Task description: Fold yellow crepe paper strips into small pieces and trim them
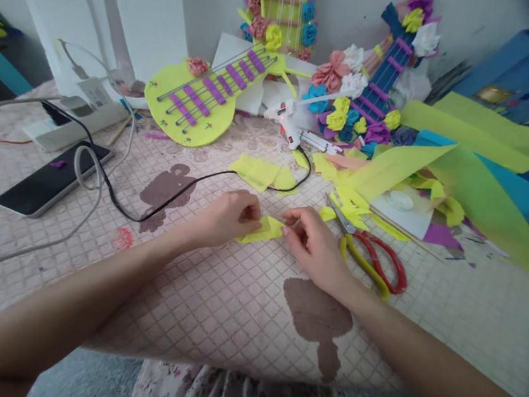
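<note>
Between my hands, just above the patterned table cover, is a small piece of yellow crepe paper (267, 229). My left hand (234, 216) pinches its left end, with the fingers curled in. At the opposite end, my right hand (311, 242) grips the paper's edge between thumb and fingertips. Scissors (371, 256) with one red and one yellow handle lie right beside my right hand, blades apart. Beyond my hands, more cut yellow paper pieces (256, 171) rest on the cover near a black cord.
A white glue gun (288, 122) stands behind the paper pieces. Paper guitars, one yellow (196, 104) and one blue (381, 89) with paper flowers, lean at the back. Left are a phone (52, 181) and a power strip (75, 126). Crepe strips (479, 199) spread at right.
</note>
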`<state>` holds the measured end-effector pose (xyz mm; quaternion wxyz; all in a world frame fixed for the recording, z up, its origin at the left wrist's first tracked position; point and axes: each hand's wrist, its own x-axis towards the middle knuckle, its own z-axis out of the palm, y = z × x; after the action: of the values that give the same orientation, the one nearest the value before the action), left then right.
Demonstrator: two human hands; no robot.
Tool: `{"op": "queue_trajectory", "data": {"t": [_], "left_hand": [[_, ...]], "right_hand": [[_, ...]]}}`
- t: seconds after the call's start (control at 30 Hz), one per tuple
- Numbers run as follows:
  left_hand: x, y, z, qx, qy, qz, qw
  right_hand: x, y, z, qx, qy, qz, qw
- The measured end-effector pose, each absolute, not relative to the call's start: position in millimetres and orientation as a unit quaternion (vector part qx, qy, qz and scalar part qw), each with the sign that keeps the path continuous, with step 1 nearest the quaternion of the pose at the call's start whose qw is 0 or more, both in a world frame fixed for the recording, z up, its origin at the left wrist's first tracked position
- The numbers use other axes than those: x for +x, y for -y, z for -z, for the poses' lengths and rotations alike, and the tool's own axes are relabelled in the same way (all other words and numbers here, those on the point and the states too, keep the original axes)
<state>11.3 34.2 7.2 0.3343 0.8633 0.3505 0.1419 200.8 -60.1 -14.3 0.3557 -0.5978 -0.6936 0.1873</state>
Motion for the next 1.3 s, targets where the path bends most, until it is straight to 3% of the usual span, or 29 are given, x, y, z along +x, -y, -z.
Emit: {"op": "queue_trajectory", "data": {"t": [0.27, 0.37, 0.6, 0.83, 0.97, 1.3], "left_hand": [[7, -33, -6, 0.690, -0.362, -0.244, 0.578], [13, -23, -7, 0.652, -0.356, -0.246, 0.623], [17, -11, -5, 0.654, -0.339, -0.196, 0.648], [14, -15, -7, 0.638, -0.310, -0.223, 0.669], [15, -15, -8, 0.662, -0.347, -0.236, 0.621], [17, -15, -9, 0.571, -0.359, -0.245, 0.697]], "right_hand": [[197, 58, 12, -0.558, 0.573, -0.394, 0.454], [196, 56, 11, -0.531, 0.538, -0.459, 0.466], [201, 55, 14, -0.535, 0.504, -0.491, 0.467], [200, 53, 15, -0.516, 0.493, -0.530, 0.458], [199, 54, 14, -0.512, 0.505, -0.520, 0.460], [199, 57, 12, -0.525, 0.555, -0.487, 0.423]]}}
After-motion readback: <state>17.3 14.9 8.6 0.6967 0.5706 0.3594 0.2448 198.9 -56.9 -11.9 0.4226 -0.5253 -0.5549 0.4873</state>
